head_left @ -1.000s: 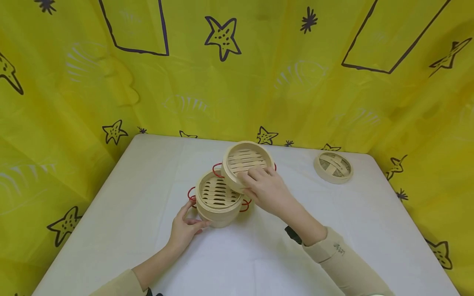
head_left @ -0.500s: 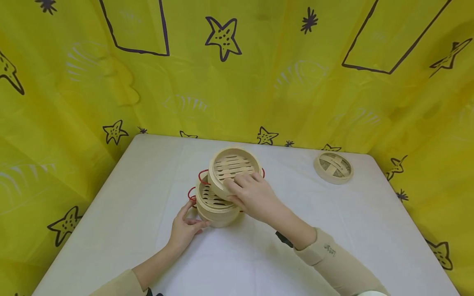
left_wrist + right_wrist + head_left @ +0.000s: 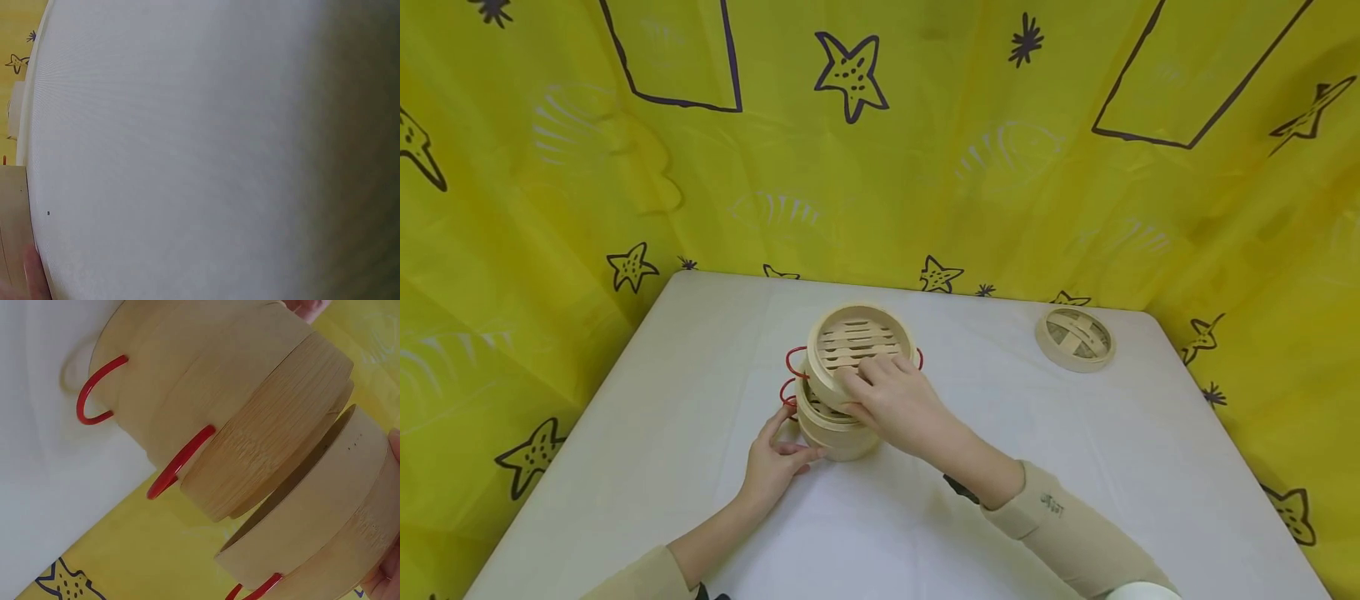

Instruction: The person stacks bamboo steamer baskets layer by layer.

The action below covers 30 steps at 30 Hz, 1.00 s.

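Observation:
My right hand point(image 3: 895, 408) grips the near rim of a round bamboo steamer tier point(image 3: 853, 333), thumb outside and fingers over the edge. That tier has a slatted base and red side handles. It hangs slightly tilted above a lower bamboo steamer stack point(image 3: 838, 442). In the right wrist view, a gap separates the held tier point(image 3: 312, 506) from the stack point(image 3: 237, 425), which has two red handles on this side. My left hand point(image 3: 775, 462) holds the stack from its left front, thumb in front and fingers by the left handles. The left wrist view shows only a sliver of the stack point(image 3: 12, 219).
A round woven bamboo lid point(image 3: 1075, 340) lies at the back right of the white-covered table point(image 3: 625, 467). Behind and beside the table hangs a yellow curtain point(image 3: 880, 183) with starfish drawings.
My right hand has carried the steamer tier left and slightly nearer, so it covers more of the stack's top. The left hand has stayed in place.

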Motion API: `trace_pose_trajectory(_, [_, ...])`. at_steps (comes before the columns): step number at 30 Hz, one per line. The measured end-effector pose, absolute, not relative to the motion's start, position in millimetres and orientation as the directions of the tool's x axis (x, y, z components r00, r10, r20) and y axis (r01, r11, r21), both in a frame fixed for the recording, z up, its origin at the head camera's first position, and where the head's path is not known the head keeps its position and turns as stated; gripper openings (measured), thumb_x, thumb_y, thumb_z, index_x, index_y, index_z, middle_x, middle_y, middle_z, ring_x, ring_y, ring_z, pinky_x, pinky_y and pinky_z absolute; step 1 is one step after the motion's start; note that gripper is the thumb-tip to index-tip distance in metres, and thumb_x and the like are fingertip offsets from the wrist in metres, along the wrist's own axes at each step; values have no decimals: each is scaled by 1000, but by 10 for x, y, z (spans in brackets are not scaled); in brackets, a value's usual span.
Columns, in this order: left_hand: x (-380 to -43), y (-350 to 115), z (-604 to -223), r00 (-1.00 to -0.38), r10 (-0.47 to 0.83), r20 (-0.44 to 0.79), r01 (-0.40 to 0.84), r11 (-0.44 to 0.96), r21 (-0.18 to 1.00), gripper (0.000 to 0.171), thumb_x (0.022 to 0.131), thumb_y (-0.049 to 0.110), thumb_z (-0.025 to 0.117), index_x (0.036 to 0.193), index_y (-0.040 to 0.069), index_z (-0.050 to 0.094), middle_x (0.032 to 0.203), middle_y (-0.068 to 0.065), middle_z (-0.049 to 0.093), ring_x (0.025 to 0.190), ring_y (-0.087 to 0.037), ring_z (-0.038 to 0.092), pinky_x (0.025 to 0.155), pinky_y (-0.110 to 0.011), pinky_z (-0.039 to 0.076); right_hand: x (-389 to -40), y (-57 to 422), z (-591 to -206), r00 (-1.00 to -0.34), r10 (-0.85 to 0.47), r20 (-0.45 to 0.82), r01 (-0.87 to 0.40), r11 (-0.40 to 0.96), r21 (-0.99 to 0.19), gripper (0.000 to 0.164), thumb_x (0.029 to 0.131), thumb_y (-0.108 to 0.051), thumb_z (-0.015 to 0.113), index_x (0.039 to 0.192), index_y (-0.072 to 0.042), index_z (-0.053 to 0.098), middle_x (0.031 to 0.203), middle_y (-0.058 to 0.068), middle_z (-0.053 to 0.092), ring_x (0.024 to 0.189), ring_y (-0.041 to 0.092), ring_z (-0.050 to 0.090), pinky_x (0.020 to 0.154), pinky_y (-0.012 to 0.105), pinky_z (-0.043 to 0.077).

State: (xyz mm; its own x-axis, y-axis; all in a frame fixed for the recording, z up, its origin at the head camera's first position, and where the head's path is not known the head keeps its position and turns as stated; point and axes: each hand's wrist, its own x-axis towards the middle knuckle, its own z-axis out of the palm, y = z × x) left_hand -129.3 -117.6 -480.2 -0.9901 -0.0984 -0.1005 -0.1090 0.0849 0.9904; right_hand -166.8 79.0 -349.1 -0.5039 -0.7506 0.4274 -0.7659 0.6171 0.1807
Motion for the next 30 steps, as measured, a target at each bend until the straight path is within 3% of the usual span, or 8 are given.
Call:
trace_pose_trajectory(12, [-1287, -1174, -4797, -991, -93, -95, -103, 79, 992, 79, 68, -1, 78, 136, 8, 39, 128, -11, 44, 58, -7, 59, 56, -24, 54, -1622, 673, -3494, -531, -748, 399, -744, 636, 204, 32, 83, -36, 65, 105, -16, 54, 84, 1, 55, 78, 20, 53, 72, 30, 43])
trace_pose_trajectory(19, [-1280, -1176, -4768, -992, -87, -92, -98, 68, 993, 80, 70, -3, 76, 138, 4, 35, 137, -11, 39, 58, -4, 57, 55, -22, 54, -1603, 625, -3514, -522, -742, 420, -739, 640, 210, 32, 82, -37, 65, 104, -16, 55, 82, 0, 55, 76, 19, 53, 69, 29, 41])
trace_pose_trajectory(30, [-1280, -1172, -4775, -992, -79, -96, -102, 79, 992, 83, 70, -2, 75, 140, 4, 32, 138, -12, 37, 60, -4, 59, 55, -23, 54, -1600, 584, -3527, -520, -738, 431, -743, 639, 199, 29, 82, -36, 65, 101, -16, 55, 80, 0, 54, 75, 18, 53, 65, 28, 42])
